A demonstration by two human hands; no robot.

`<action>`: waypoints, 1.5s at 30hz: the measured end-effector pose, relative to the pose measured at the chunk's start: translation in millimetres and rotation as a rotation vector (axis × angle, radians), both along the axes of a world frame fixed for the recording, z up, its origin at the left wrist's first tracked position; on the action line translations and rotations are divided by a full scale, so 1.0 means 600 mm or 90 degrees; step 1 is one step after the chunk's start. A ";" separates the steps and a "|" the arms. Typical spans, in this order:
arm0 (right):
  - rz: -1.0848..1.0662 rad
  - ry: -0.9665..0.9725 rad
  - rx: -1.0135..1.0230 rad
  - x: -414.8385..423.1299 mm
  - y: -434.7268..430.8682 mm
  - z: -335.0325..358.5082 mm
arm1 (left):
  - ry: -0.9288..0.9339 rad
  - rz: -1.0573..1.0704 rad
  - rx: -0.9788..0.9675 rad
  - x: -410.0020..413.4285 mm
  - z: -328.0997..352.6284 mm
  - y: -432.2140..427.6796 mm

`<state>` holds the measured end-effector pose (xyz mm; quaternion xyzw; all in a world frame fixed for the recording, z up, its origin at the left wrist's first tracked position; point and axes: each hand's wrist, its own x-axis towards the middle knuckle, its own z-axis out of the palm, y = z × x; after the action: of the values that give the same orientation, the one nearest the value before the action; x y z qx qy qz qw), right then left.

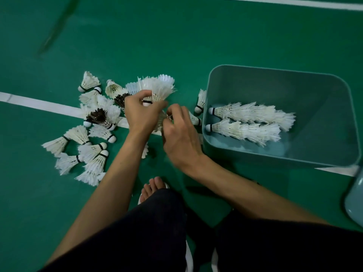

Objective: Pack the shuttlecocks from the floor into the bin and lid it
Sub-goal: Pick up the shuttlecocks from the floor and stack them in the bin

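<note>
Several white shuttlecocks (86,140) lie scattered on the green court floor at the left, two of them with dark feathers (97,115). My left hand (141,112) grips a nested stack of shuttlecocks (157,89), feathers pointing away from me. Just to its right, my right hand (178,138) pinches another shuttlecock (160,120), mostly hidden by the fingers. The teal bin (212,79) stands open at the right with two long stacks of shuttlecocks (251,112) lying inside. Two more shuttlecocks (201,101) rest against the bin's left wall.
The teal lid (354,201) shows partly at the right edge, near the bin's front corner. A white court line (39,105) runs under the pile. My bare foot in a sandal (153,187) and dark trousers (157,232) fill the bottom.
</note>
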<state>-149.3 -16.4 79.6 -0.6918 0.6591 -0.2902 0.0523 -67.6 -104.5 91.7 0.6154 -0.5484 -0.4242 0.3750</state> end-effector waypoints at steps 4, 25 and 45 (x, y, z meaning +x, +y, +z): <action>-0.021 0.009 -0.015 -0.040 0.009 0.059 | 0.113 0.021 0.012 -0.026 0.040 0.006; -0.446 0.084 0.417 -0.472 0.106 0.100 | -0.105 -0.418 0.144 -0.296 0.053 0.077; -0.561 -0.420 0.679 -0.485 0.074 -0.029 | -0.516 -0.701 0.330 -0.287 0.000 0.070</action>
<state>-440.1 28.0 62.3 -0.1236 0.8752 -0.1182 0.4525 -239.5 -62.5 91.5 0.4280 -0.7561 -0.4062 -0.2830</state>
